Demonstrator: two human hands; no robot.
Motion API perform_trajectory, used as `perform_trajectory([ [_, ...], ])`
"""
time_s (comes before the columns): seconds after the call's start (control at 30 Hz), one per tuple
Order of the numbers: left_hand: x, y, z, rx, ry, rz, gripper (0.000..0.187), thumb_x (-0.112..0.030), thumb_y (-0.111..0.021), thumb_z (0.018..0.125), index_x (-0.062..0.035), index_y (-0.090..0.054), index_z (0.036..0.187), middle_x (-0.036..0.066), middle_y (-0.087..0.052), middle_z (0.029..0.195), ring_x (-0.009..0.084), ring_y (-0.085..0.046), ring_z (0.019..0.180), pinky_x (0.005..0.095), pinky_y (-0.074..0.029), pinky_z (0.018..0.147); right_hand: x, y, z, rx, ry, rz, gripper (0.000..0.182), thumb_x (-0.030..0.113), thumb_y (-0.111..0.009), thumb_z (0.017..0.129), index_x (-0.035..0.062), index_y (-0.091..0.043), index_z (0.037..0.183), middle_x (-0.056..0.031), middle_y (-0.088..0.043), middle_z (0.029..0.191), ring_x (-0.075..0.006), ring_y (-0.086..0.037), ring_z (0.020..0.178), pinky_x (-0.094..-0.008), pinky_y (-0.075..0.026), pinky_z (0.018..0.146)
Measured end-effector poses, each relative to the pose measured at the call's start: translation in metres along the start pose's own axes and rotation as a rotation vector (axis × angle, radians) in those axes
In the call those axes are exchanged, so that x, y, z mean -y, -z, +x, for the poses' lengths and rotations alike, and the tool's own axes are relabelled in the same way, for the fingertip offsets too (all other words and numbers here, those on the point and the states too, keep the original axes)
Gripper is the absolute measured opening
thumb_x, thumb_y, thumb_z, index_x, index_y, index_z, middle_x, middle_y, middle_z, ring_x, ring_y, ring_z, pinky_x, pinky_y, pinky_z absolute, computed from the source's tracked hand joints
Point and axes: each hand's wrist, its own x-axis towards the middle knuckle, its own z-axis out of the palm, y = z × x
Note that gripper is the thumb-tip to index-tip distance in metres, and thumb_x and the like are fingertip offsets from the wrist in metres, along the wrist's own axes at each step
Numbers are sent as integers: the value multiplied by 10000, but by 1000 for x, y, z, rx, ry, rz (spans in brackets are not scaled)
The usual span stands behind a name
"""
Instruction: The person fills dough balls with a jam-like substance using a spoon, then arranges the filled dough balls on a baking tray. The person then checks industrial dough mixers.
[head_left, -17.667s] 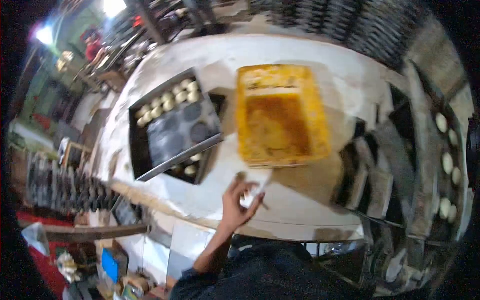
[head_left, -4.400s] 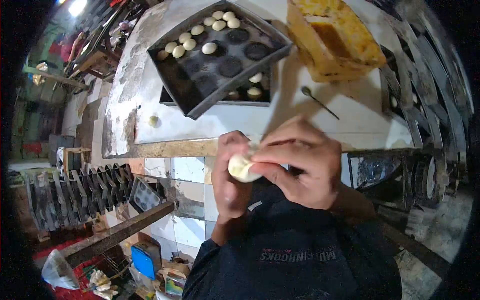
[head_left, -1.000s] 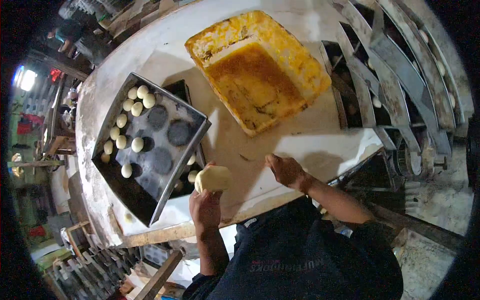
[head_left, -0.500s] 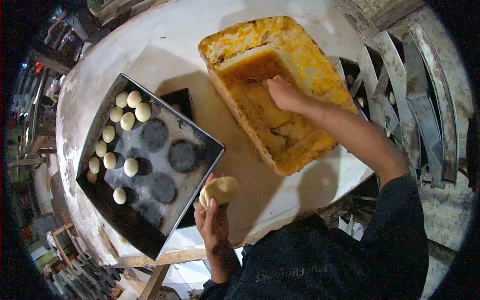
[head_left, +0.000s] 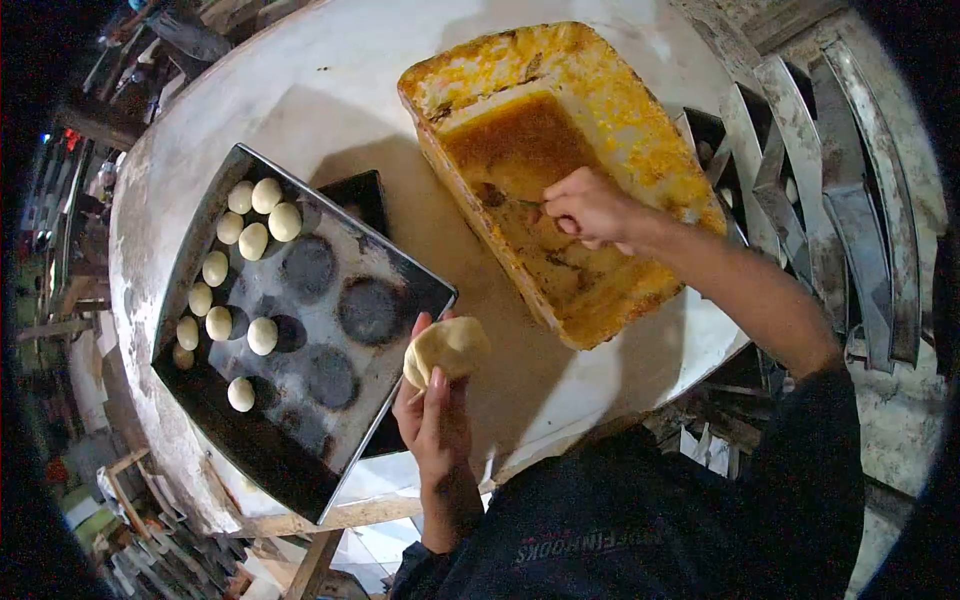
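My left hand (head_left: 435,430) is closed on flattened dough (head_left: 450,348), thumb in front and fingers behind; overlapping pale edges show at its left side. My right hand (head_left: 592,210) is inside a large rectangular tub (head_left: 640,110), closed around a thin-handled utensil (head_left: 527,204). The utensil's dark end touches the brown-yellow paste (head_left: 515,140) in the tub; its exact shape is hard to make out. Left of my left hand lies a dark metal baking tray (head_left: 290,455) with several round dough balls (head_left: 284,222) on its left half.
Yellow crumbs and smears coat the tub's walls. Under the baking tray, another dark tray (head_left: 365,200) sticks out. All stand on a pale worktable (head_left: 300,115). At the right, several metal trays (head_left: 835,200) are stacked beside the table, some with pale pieces inside.
My right hand has drawn back toward me and right within the tub, and the utensil now shows. My left hand has shifted slightly up and right with the dough.
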Motion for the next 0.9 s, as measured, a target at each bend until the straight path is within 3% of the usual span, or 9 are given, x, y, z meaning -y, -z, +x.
perform_trajectory([
  [0.03, 2, -4, 2, 17, -17, 38, 529, -113, -483, 961, 115, -302, 1403, 242, -428, 1394, 294, -448, 1280, 398, -348, 1076, 8, 7, -18, 31, -141, 151, 247, 173, -492, 942, -9, -649, 999, 4, -508, 610, -66, -410, 469, -230, -324, 440],
  [0.17, 5, -33, 6, -32, 22, -62, 450, -176, -511, 950, 113, -467, 1293, 199, -530, 1314, 264, -501, 1223, 374, -370, 1044, 10, 8, -89, 57, -60, 329, 255, 227, -535, 912, 15, -676, 908, 43, -460, 538, -34, -384, 467, -215, -372, 454],
  [0.27, 5, -40, -3, -4, 156, -74, 486, -219, -475, 981, 78, -399, 1358, 187, -492, 1345, 258, -488, 1236, 373, -391, 1038, -4, -16, -133, 11, 203, 215, 251, 215, -544, 916, 6, -679, 945, 1, -475, 537, -119, -439, 456, -258, -426, 487],
  [0.33, 5, -45, -12, 64, 238, -165, 500, -243, -458, 992, 63, -377, 1380, 178, -487, 1348, 254, -494, 1229, 377, -405, 1028, -33, -45, -148, -389, 881, -324, 249, 92, -558, 874, -20, -644, 1079, -87, -554, 678, -227, -547, 565, -315, -492, 559],
  [0.4, 6, -47, -26, 185, 311, -338, 505, -261, -450, 994, 56, -377, 1381, 167, -501, 1334, 249, -513, 1207, 385, -420, 1012, -54, -77, -162, -409, 871, -455, 319, 41, -557, 838, -27, -607, 1146, -133, -574, 804, -276, -574, 667, -344, -509, 609],
  [0.53, 29, -12, -46, -74, 361, -110, 439, -284, -496, 968, 24, -505, 1279, 163, -577, 1223, 241, -559, 1128, 401, -464, 933, -117, -130, -157, -408, 708, -641, 546, -66, -547, 744, -39, -504, 1288, -186, -573, 1108, -330, -595, 887, -390, -530, 693],
  [0.7, 45, 15, -73, -196, 150, -186, 395, -223, -507, 979, 16, -495, 1293, 124, -572, 1239, 240, -560, 1141, 386, -473, 951, -190, -160, -121, -493, 684, -598, 545, -81, -516, 790, -23, -468, 1330, -190, -572, 905, -323, -585, 804, -401, -517, 717],
  [0.8, 39, 14, -85, -70, 78, -217, 443, -231, -503, 977, 10, -446, 1345, 118, -549, 1271, 239, -550, 1157, 387, -477, 946, -228, -168, -95, -583, 574, -719, 476, -34, -531, 828, -3, -499, 1303, -202, -588, 942, -349, -595, 843, -404, -527, 755],
  [0.9, 35, 5, -102, -5, 60, -173, 507, -275, -488, 976, -3, -385, 1391, 140, -523, 1295, 255, -539, 1158, 382, -464, 954, -168, -158, -125, -640, 605, -766, 376, 46, -584, 858, 4, -567, 1231, -200, -580, 1045, -338, -607, 889, -383, -532, 762],
])
